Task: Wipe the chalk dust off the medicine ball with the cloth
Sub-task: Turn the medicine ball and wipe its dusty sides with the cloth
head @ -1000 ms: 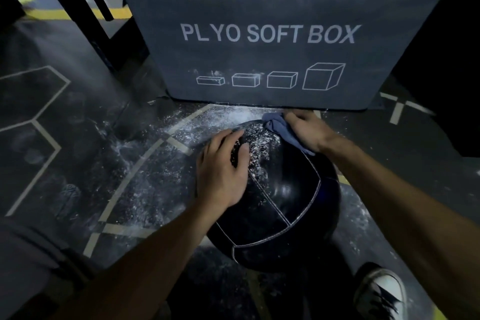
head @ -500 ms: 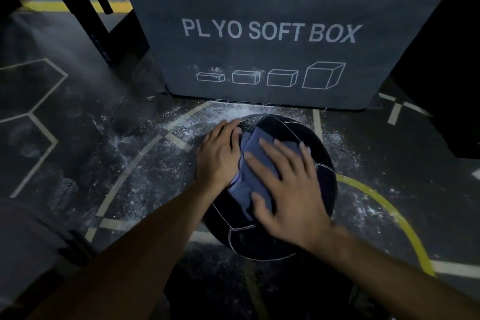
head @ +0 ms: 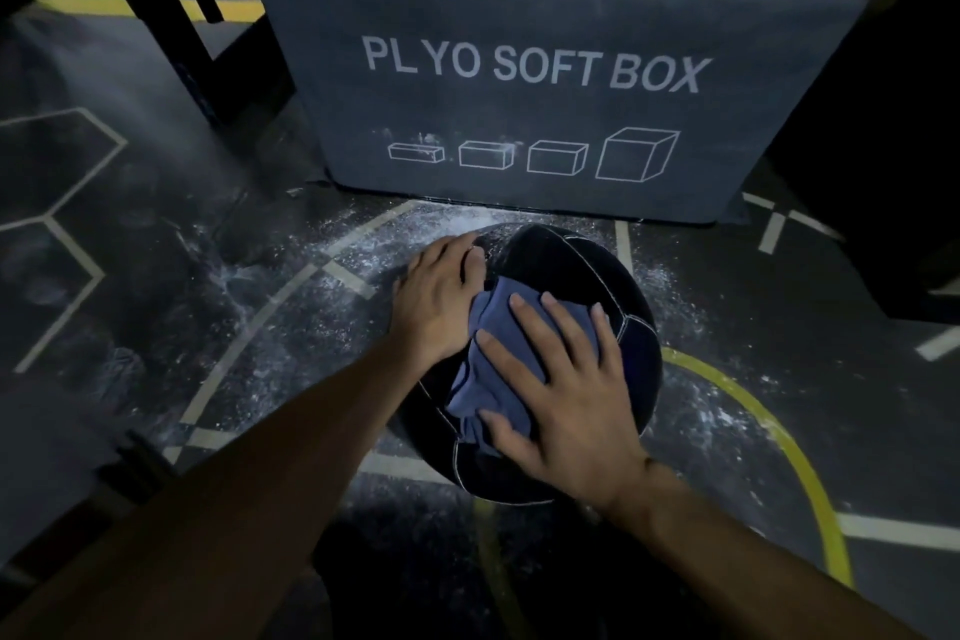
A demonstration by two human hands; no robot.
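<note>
Nearest the camera, two bare forearms are reaching in from the lower corners, and the floor between them is lying in deep shadow, detail unreadable. The right hand [head: 563, 395] is pressing flat with fingers spread and straight on a blue cloth [head: 491, 379], which is lying bunched across the near-left top of the medicine ball [head: 618, 286]. The left hand [head: 434, 299] is resting on the ball's left shoulder, fingers together and lightly bent over the curve, its inner edge touching the cloth; it is gripping nothing. The black medicine ball, with pale seam lines, is sitting on the dark floor [head: 156, 276] at centre, its far-right panels showing uncovered.

A yellow curved line [head: 779, 437] is running around the ball's right side, and pale straight lines are crossing the floor to the left. Chalk dust [head: 363, 244] is lying scattered on the floor left, right and just beyond the ball. Open floor is extending well to the left and to the near right.

Beyond, the grey box lettered PLYO SOFT BOX [head: 530, 68] is standing near the ball's far edge, leaving only a narrow strip between. A dark upright frame [head: 171, 16] is rising at far left.
</note>
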